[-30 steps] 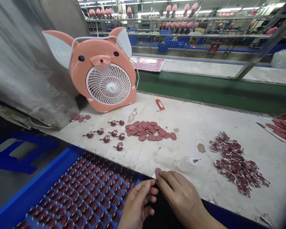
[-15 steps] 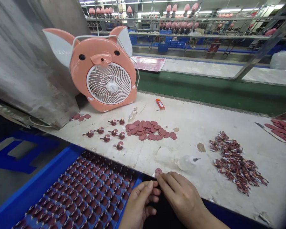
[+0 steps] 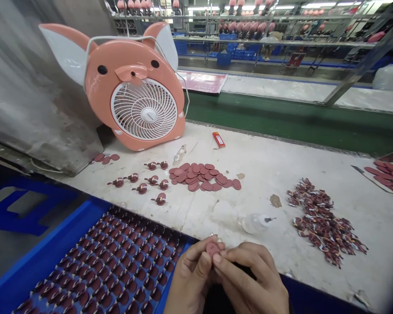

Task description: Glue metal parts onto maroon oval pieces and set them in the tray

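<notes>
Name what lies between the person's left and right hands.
In the head view, a small red disc lies between them, pinched by the fingers of the left hand and the right hand.

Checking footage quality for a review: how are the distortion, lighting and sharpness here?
Head view: wide-angle distortion bows the white workbench and stretches the pig-shaped fan near the edge; overhead light is even, without harsh shadows; the left hand and right hand around a maroon disc look fairly sharp, while the far shelving is small and soft.
</notes>
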The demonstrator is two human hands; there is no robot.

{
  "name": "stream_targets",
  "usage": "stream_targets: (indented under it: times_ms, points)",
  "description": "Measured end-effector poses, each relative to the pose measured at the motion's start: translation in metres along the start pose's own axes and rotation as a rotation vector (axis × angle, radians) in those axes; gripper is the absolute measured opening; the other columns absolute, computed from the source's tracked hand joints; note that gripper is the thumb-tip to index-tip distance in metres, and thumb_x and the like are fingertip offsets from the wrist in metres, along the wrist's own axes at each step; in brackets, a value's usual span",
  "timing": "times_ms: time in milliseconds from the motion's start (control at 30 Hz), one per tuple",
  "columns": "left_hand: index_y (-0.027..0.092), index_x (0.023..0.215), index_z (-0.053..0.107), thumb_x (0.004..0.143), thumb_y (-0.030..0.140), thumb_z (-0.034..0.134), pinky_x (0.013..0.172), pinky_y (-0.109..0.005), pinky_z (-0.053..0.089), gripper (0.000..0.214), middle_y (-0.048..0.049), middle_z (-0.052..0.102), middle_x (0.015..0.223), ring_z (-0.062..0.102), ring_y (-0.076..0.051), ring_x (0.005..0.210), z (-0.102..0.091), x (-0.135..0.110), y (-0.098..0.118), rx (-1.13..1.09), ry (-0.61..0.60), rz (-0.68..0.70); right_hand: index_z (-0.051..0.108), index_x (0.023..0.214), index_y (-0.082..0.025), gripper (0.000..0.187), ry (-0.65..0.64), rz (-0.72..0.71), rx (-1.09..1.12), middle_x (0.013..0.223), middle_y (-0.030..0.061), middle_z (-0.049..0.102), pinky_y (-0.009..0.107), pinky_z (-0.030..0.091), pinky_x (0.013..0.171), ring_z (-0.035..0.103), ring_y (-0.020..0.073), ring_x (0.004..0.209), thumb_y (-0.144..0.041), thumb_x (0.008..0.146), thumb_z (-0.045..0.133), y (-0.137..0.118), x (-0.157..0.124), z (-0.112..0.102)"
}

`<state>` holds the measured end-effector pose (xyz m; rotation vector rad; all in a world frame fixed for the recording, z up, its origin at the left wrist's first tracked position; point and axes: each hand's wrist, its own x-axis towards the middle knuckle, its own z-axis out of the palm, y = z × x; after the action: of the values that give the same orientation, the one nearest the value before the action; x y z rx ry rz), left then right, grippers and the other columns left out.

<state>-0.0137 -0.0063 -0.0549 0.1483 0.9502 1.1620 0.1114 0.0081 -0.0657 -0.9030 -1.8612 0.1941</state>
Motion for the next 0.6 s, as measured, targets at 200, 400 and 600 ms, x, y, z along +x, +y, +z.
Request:
stream_targets:
  times_ms: [200,400,600]
  points:
    - [0.021,0.085,0.074,0.056,0.035,0.081,0.065,-0.019,0.053,0.032,-0.0048,0.075,0.078,0.067,-0.013,0.070,0.009,0.001,0.007,-0.118,0.033,-0.117,0.066,0.103,-0.019,0.029,0.085,0.036,-0.034,0.079,0.0052,0.057,0.030,0.050,0.063,0.052,0.0175,0.077,-0.007,0.077,0.062,-0.001,-0.004,-0.004]
    - [0.021,0.086,0.073,0.053,0.038,0.081,0.045,-0.017,0.049,0.038,-0.0024,0.071,0.072,0.061,-0.010,0.058,0.007,0.004,0.011,-0.097,0.009,-0.114,0.040,0.128,-0.024,0.051,0.230,0.529,-0.148,0.106,0.0101,0.052,0.044,0.046,0.081,0.053,0.0254,0.096,-0.023,0.081,0.061,0.031,-0.021,-0.039]
    - [0.020,0.089,0.072,0.056,0.043,0.079,0.040,-0.016,0.048,0.041,-0.0026,0.068,0.072,0.060,-0.011,0.059,0.008,0.003,0.010,-0.013,-0.052,-0.115,0.046,0.123,-0.021,0.043,-0.311,0.534,-0.365,0.118,0.0102,0.054,0.050,0.039,0.093,0.045,0.0288,0.112,-0.040,0.085,0.057,0.065,-0.009,-0.033]
